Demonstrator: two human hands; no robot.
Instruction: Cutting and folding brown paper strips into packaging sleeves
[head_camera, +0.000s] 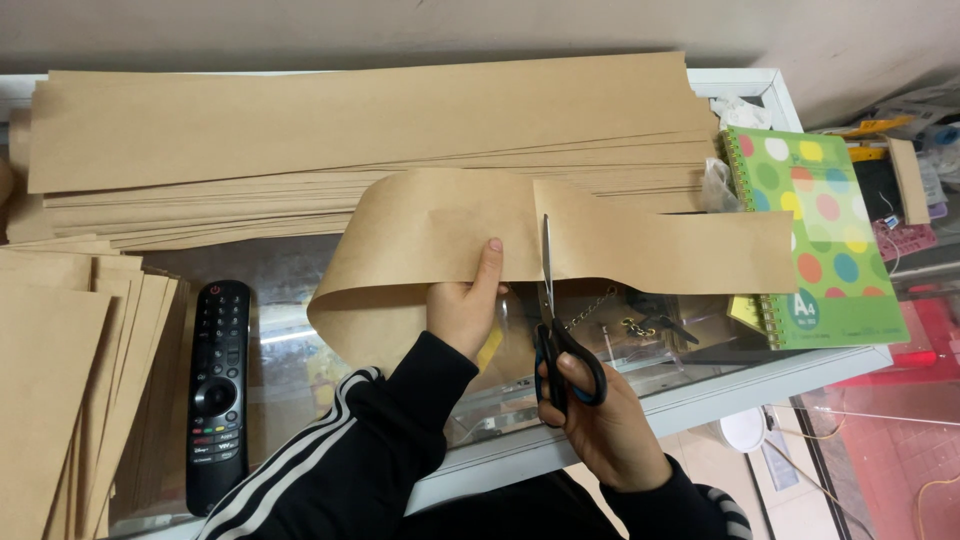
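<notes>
The left hand (462, 305) is gripping a long brown paper strip (450, 240), thumb pressing its front face just beside the cut line, with the strip looping down and back under the wrist. The right hand (600, 425) is clenched through the handles of the black-and-blue scissors (555, 340), whose blades are pointing upward and standing partway through the strip. The strip is hanging above the glass counter (290, 350), in front of a large stack of brown sheets (350, 130).

Risk points, as a judgement: the left thumb is sitting near the blades, so any sideways drift of the scissors could nick it. The free right-hand portion of the strip is lying unsupported over the green spiral notebook (830, 240); its weight could pull the cut off line or tear the paper. The loop under the wrist could slip and skew the strip.

Visibility limits: the left fingers are hiding behind the paper. Items under the glass are blurring into reflections. The remote control (218, 390) and a second paper pile (70, 390) are lying to the left, the pile partly out of view.
</notes>
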